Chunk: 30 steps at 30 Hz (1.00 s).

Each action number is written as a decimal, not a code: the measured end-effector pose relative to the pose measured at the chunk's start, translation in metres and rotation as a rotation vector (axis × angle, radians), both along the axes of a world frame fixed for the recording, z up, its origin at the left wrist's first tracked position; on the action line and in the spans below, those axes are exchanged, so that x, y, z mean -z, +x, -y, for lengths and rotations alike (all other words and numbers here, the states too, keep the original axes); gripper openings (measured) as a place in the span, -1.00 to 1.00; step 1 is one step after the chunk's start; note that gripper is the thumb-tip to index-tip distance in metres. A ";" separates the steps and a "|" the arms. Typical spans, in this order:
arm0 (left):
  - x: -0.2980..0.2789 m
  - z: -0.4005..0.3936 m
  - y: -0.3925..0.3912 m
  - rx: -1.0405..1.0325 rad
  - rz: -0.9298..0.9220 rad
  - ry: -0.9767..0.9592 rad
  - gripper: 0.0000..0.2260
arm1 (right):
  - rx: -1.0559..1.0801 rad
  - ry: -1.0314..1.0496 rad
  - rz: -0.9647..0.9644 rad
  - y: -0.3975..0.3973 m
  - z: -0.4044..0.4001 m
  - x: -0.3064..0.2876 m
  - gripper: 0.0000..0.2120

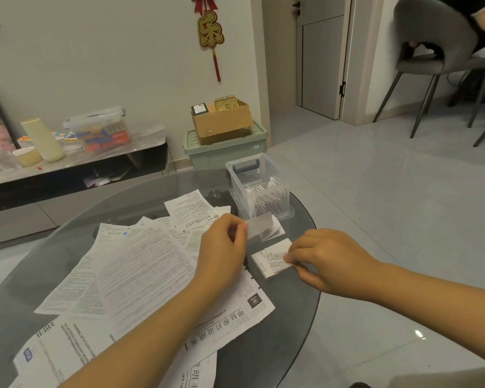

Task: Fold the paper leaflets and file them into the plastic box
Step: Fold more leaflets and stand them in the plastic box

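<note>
A clear plastic box stands at the far edge of the round glass table, with several folded leaflets standing inside it. My left hand pinches a small folded leaflet just in front of the box. My right hand pinches the edge of another folded leaflet that lies on the glass. Several unfolded printed leaflets are spread over the left and near part of the table, partly under my left forearm.
A low dark sideboard with a lidded plastic tub, a bottle and jars runs along the left wall. A green storage crate with a cardboard box on top stands behind the table. A grey chair is at the far right on the tiled floor.
</note>
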<state>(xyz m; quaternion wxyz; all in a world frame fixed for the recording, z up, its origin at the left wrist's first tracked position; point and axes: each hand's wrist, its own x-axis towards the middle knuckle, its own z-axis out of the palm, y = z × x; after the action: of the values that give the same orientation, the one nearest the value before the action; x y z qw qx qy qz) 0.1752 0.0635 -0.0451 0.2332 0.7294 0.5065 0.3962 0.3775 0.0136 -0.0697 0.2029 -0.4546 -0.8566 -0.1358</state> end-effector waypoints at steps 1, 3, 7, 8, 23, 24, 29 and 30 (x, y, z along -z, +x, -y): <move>-0.002 0.000 0.002 0.003 0.069 -0.039 -0.89 | -0.004 0.003 0.003 0.000 0.000 -0.001 -0.80; -0.003 0.004 0.008 0.020 0.133 -0.115 -0.88 | -0.009 -0.002 -0.007 0.000 0.000 -0.004 -0.77; -0.004 0.010 0.015 0.012 0.097 -0.257 -0.83 | 0.019 -0.028 -0.037 -0.001 0.001 -0.005 -0.74; -0.002 0.011 0.015 0.012 0.040 -0.276 -0.83 | 0.022 -0.021 -0.056 -0.001 0.001 -0.004 -0.77; 0.013 0.003 0.012 0.097 -0.219 -0.125 -0.82 | 0.059 -0.168 -0.136 -0.009 -0.004 0.000 -0.78; 0.011 0.000 0.011 0.117 -0.241 -0.083 -0.83 | 0.067 -0.185 -0.132 -0.009 -0.005 -0.002 -0.78; 0.000 -0.015 0.010 0.259 -0.448 0.011 -0.71 | 0.096 -0.302 -0.061 -0.011 -0.008 -0.016 -0.72; -0.001 -0.017 0.013 0.260 -0.455 0.001 -0.71 | 0.111 -0.342 -0.050 -0.012 -0.008 -0.019 -0.71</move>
<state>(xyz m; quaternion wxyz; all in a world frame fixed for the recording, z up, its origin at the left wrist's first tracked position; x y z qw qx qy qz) 0.1884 0.0809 -0.0443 0.1616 0.8589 0.4478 0.1889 0.3658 0.0211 -0.0503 0.1360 -0.5323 -0.8355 0.0122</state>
